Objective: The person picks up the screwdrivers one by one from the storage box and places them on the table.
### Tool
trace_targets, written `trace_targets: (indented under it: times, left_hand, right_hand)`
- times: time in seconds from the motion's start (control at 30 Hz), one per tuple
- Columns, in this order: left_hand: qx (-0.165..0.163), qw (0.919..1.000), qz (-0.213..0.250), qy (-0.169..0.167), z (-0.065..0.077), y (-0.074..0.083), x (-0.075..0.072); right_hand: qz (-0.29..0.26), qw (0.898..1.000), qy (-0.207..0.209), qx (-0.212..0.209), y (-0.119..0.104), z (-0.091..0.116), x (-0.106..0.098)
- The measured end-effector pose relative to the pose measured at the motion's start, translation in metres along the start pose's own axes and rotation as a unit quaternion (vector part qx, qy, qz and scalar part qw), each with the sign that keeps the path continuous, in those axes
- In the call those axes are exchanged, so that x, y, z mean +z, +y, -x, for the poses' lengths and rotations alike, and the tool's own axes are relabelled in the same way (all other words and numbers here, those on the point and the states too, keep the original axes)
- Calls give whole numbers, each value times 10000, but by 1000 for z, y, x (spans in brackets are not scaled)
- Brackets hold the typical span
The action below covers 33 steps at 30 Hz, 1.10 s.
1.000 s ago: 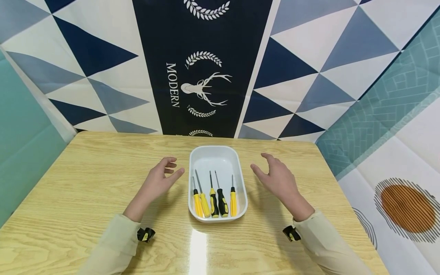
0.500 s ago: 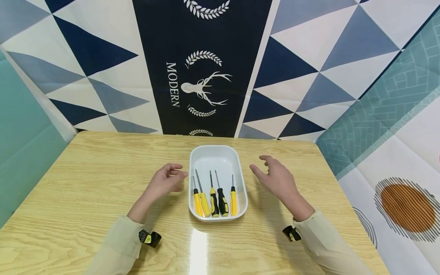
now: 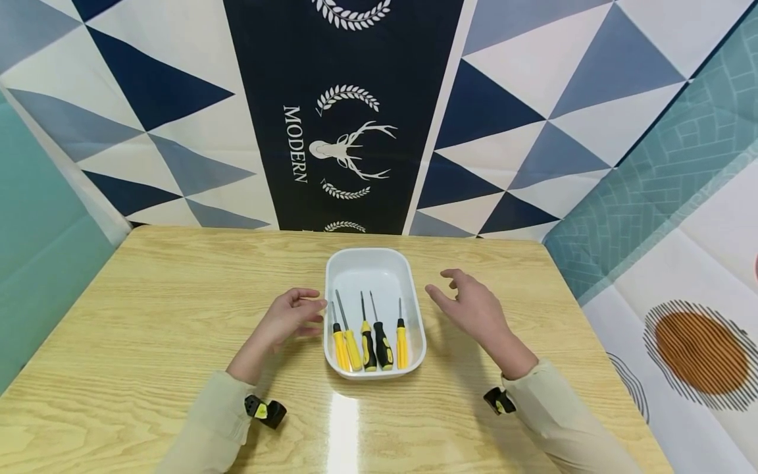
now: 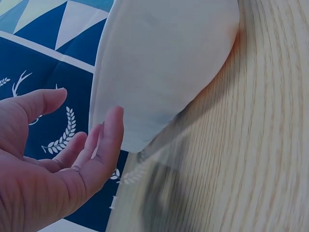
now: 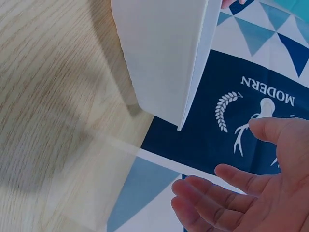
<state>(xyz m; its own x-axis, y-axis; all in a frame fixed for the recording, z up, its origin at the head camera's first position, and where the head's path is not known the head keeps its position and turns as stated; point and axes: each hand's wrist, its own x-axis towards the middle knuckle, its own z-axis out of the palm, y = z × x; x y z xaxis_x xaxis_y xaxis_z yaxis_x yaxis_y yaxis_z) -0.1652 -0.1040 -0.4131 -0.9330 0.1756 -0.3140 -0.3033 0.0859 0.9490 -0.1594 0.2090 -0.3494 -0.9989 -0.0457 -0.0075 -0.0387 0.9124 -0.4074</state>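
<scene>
A white rectangular tray (image 3: pixel 370 263) with rounded corners stands on the table between both hands. Several screwdrivers lie in its near half, tips pointing away: two with yellow handles at the left (image 3: pixel 353 349), two black-and-yellow ones in the middle (image 3: pixel 383 349), one yellow and black at the right (image 3: pixel 402 345). My left hand (image 3: pixel 290 317) is right at the tray's left rim, fingers loosely bent and holding nothing; the left wrist view shows its fingertips close to the tray's outer wall (image 4: pixel 164 63). My right hand (image 3: pixel 474 306) hovers apart from the right rim, thumb and fingers spread.
The wood-grain table (image 3: pixel 195 296) reaches back to a patterned wall cloth (image 3: pixel 349 131) with triangles and a deer head. Another cloth with a brown oval (image 3: pixel 705 352) hangs at the right. Small black devices sit by both wrists, the left one (image 3: pixel 265 411) over the table.
My left hand has moved right and slightly nearer the person, up to the tray's rim, its fingers bending more. The right hand has shifted slightly toward the tray. The screwdrivers stay in place.
</scene>
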Motion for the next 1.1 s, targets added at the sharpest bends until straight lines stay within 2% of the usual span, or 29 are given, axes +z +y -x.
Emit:
trace_targets:
  times: [0.5, 0.7, 1.1]
  left_hand:
    - [-104, 9999, -16, 53, -3, -3, 9]
    - [-119, 9999, -11, 99, -3, -4, 10]
    - [-142, 9999, 23, 57, -3, -6, 10]
  right_hand:
    - [-383, 9991, -123, -121, -12, 3, 8]
    - [-512, 9982, -291, -109, -26, 6, 12]
    - [-684, 9967, -348, -253, -55, 12, 23]
